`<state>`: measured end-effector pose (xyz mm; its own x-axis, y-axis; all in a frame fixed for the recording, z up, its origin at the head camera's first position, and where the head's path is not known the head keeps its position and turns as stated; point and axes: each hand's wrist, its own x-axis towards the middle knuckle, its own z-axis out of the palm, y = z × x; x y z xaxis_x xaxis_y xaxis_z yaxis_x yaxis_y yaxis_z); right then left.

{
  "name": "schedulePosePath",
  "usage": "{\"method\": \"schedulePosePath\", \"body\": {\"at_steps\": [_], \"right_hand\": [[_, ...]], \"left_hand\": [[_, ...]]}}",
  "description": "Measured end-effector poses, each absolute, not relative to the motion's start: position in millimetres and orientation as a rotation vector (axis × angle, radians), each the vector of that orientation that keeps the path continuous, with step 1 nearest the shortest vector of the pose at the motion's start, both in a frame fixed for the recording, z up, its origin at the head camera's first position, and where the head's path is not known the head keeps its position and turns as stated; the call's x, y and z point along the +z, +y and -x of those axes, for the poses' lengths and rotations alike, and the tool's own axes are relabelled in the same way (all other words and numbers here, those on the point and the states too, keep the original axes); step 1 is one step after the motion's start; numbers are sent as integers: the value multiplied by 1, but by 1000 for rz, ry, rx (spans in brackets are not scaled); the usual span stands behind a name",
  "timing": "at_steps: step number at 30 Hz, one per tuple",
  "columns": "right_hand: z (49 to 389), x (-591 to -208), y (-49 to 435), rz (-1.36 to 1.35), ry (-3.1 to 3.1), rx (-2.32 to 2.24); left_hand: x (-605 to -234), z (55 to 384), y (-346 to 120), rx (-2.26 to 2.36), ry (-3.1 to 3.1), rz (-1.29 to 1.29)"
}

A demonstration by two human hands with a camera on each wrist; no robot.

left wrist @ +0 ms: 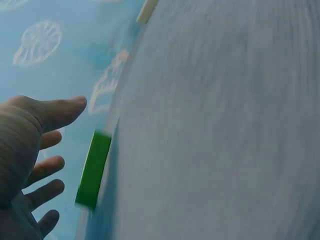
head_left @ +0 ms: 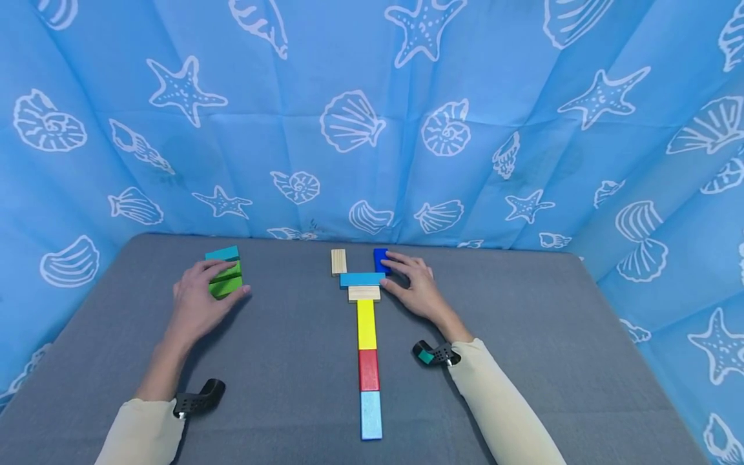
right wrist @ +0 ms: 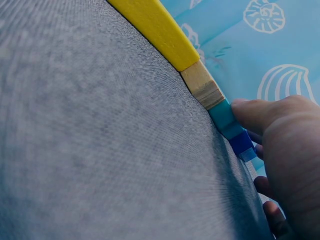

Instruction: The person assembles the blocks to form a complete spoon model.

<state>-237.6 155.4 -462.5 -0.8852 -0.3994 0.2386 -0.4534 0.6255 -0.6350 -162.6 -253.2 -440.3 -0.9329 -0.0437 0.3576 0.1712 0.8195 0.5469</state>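
Note:
My left hand reaches over two green blocks at the far left, with a teal block beyond them. Its thumb is spread away, and the left wrist view shows the fingers apart beside a green block. At the top of a block figure, my right hand has its fingertips at the right side of a dark blue block. The right thumb touches the right end of a blue crosswise block. A plain wooden block stands left of the dark blue one.
Below the blue crosswise block lies another wooden block. A yellow block, a red block and a light blue block run down from it in line. Behind the grey table hangs a blue shell-patterned curtain.

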Motion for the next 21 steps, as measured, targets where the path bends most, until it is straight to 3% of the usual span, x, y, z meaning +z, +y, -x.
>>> {"method": "schedulePosePath", "body": {"at_steps": [21], "right_hand": [[239,-464,156,-731,-2762,1098]], "left_hand": [[-463,155,-286,-934,-2696,-108]]}}
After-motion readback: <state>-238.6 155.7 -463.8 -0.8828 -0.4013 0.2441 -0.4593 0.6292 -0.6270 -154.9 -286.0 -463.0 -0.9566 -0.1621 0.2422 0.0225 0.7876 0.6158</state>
